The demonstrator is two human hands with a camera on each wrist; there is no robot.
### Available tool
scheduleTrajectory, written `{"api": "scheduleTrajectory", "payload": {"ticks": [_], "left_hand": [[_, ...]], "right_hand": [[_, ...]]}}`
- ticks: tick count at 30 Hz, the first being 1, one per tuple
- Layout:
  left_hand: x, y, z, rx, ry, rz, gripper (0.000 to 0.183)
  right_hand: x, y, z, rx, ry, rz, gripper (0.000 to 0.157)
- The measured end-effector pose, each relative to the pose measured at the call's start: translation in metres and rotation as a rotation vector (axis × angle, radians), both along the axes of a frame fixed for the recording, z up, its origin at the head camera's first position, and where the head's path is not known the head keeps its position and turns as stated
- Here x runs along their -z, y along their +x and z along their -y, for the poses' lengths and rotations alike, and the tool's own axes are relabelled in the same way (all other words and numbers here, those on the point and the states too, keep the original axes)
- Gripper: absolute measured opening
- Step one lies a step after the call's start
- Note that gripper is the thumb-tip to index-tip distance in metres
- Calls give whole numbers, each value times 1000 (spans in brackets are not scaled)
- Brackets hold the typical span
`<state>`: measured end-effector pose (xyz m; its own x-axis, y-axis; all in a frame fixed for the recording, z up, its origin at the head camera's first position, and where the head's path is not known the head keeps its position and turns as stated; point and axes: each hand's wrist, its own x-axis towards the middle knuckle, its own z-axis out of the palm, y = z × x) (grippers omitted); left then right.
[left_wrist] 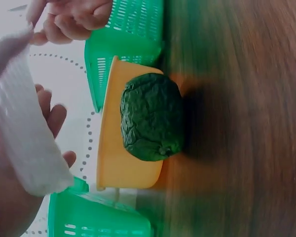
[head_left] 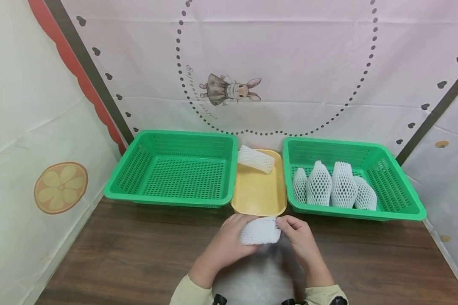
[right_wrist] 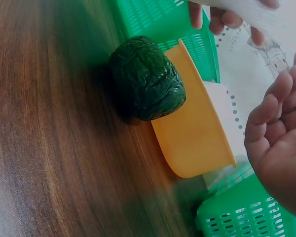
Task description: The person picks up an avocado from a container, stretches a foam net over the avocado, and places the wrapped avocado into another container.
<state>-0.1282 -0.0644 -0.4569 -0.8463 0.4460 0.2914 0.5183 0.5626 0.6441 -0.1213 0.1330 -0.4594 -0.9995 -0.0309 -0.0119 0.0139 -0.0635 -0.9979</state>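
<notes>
A white foam net sleeve [head_left: 260,231] lies across my left hand [head_left: 229,243], which holds it between thumb and fingers above the table. At the sleeve's right end, my right hand [head_left: 299,239] pinches the edge with thumb and fingertips. Below both hands a dark green, wrinkled, rounded object [left_wrist: 152,117] stands on the table, apart from them; its kind is unclear. The right wrist view also shows this green object [right_wrist: 147,79] in front of the yellow tray, while in the head view the hands and sleeve hide it.
Another foam net sleeve [head_left: 256,159] lies in the yellow tray [head_left: 258,197]. Left of that stands a green basket [head_left: 171,201] with nothing in it. The green basket [head_left: 400,209] on the right holds several net-covered items [head_left: 343,186]. A printed cloth wall [head_left: 290,63] rises behind.
</notes>
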Motion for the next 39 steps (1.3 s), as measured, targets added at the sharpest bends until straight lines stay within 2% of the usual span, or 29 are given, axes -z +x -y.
{"api": "scheduleTrajectory", "payload": {"ticks": [3,5,8,11,14,19,22,26,31,34,37,39], "left_hand": [[0,0,0,-46,11,17,48],[1,-1,1,-51,-8,13,43],[4,-1,-1,-31,-102,-63,40],[4,2,-5,0,-223,-165,40],[4,5,-7,19,-289,-233,40],[0,7,-4,55,-276,-247,42],[-4,6,1,98,-215,-228,37],[-8,3,8,130,-101,-221,29],[-10,0,17,154,-28,-243,29],[-10,-2,22,146,-12,-230,30],[-9,-3,24,110,-20,-197,28],[-7,-3,23,92,-57,-187,27]], "right_hand": [[0,1,-2,-113,-7,16,6],[0,1,-3,-215,4,29,16],[3,-1,-2,-334,60,34,28],[4,-2,4,-348,161,79,30],[6,-3,9,-304,244,109,28],[7,-4,10,-190,291,102,20],[8,-6,10,-128,312,109,17],[8,-8,11,-42,355,177,14],[8,-10,8,22,422,254,23],[8,-11,7,44,450,255,22],[8,-11,8,56,424,245,21],[7,-9,10,55,381,233,22]]}}
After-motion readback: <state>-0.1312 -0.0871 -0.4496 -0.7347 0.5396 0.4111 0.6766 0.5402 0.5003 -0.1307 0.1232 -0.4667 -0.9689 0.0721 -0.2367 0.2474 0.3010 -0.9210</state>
